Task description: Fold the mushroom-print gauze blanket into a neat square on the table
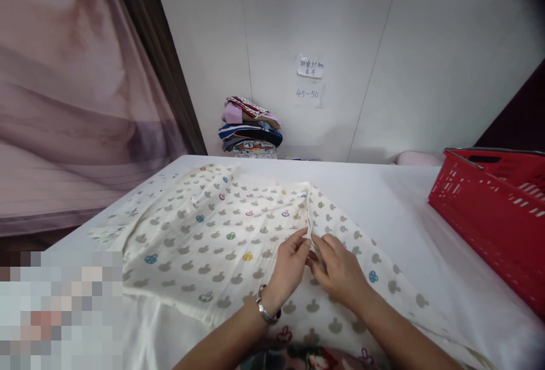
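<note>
A cream cloth (191, 245) printed with grey, blue, red, green and yellow mushroom shapes lies spread over the white table. A raised seam or folded edge runs across it towards me from its far right corner. My left hand (287, 270), with a silver bracelet at the wrist, pinches this edge between thumb and fingers. Right beside it, my right hand (340, 270) is closed on the same edge, its fingertips partly hidden behind the fabric. To the right of the edge, more of the patterned cloth slopes down towards the table's near side.
A red plastic basket (489, 211) with a metal handle stands at the right. Folded clothes (251, 126) are stacked beyond the table's far edge. Pink curtains (76, 103) hang on the left. Two paper notes (310, 68) are on the pale wall. The lower left corner is blurred out.
</note>
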Demonstrator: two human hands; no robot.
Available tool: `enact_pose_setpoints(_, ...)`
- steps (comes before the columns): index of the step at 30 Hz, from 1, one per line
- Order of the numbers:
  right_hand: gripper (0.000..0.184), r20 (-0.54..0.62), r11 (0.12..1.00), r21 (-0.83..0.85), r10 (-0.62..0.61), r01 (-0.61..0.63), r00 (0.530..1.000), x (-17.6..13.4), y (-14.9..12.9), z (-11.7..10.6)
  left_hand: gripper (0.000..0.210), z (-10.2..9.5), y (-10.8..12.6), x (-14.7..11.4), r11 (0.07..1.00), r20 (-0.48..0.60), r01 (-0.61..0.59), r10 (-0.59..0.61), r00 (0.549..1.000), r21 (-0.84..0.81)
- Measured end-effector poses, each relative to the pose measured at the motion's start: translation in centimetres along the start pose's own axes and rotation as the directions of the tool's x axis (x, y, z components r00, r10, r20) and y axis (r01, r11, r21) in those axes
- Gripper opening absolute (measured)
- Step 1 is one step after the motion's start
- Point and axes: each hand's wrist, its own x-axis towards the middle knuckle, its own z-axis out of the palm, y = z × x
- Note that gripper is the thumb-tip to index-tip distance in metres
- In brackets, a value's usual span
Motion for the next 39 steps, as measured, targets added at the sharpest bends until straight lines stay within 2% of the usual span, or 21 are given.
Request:
enact_pose_setpoints(2,0.031,-0.026,1.0,0.016,0.012,-0.012,1.0,0.1,0.5,-1.1,0.039,0.7,0.5,-0.1,0.998,0.045,-0.054,0.054,0.998,0.013)
enact_pose_setpoints(5,0.028,-0.034,0.98,0.195,0.04,-0.033,0.999,0.4,2.1,-3.7,0.039,2.0,1.6,-0.1,0.99,0.143,-0.134,0.126,0.982,0.049)
enact_pose_setpoints(8,0.027,-0.005,0.883,0.444,0.174,-0.154,0.985,0.9,4.3,-7.3,0.04,2.7,2.2,0.6,0.968,0.227,-0.213,0.179,0.957,0.133)
enact_pose_setpoints(10,0.03,0.007,0.793,0.553,0.302,-0.256,0.953,1.4,5.8,-10.0,0.036,2.6,2.2,1.6,0.921,0.246,-0.293,0.231,0.941,0.255)
enact_pose_setpoints(12,0.033,0.001,0.728,0.609,0.396,-0.315,0.918,1.9,7.1,-12.6,0.031,2.0,1.8,3.0,0.843,0.231,-0.354,0.281,0.932,0.405)
enact_pose_setpoints(15,0.038,-0.01,0.667,0.659,0.468,-0.347,0.883,2.4,8.6,-15.6,0.028,0.4,0.9,5.3,0.681,0.208,-0.42,0.374,0.904,0.6)
enact_pose_setpoints(20,0.04,0.008,0.599,0.719,0.501,-0.353,0.865,2.4,9.6,-17.6,0.031,-2.0,-0.1,9.3,0.394,0.262,-0.546,0.579,0.772,0.739)
enact_pose_setpoints(23,0.039,-0.007,0.633,0.683,0.506,-0.365,0.863,2.1,9.3,-18.2,0.035,-2.3,-0.2,11.4,0.287,0.351,-0.61,0.61,0.711,0.739)
enact_pose_setpoints(25,0.039,-0.029,0.679,0.636,0.495,-0.366,0.869,2.0,9.2,-18.6,0.037,-2.1,-0.1,12.5,0.247,0.414,-0.633,0.577,0.704,0.734)
enact_pose_setpoints(29,0.039,-0.099,0.809,0.483,0.429,-0.334,0.898,1.9,10.0,-19.4,0.026,-2.1,0.1,13.7,0.22,0.481,-0.608,0.435,0.761,0.763)
enact_pose_setpoints(32,0.036,-0.163,0.918,0.259,0.347,-0.3,0.923,1.8,11.4,-20.0,0.013,-2.7,1.0,13.6,0.24,0.5,-0.607,0.385,0.776,0.758)
enact_pose_setpoints(35,0.033,-0.196,0.949,0.121,0.309,-0.29,0.931,1.2,12.8,-20.3,0.016,-3.7,2.6,13.1,0.298,0.446,-0.587,0.424,0.788,0.753)
enact_pose_setpoints(39,0.03,-0.214,0.947,0.156,0.31,-0.281,0.926,0.0,13.7,-20.1,0.018,-4.6,4.3,12.9,0.35,0.425,-0.576,0.421,0.801,0.739)
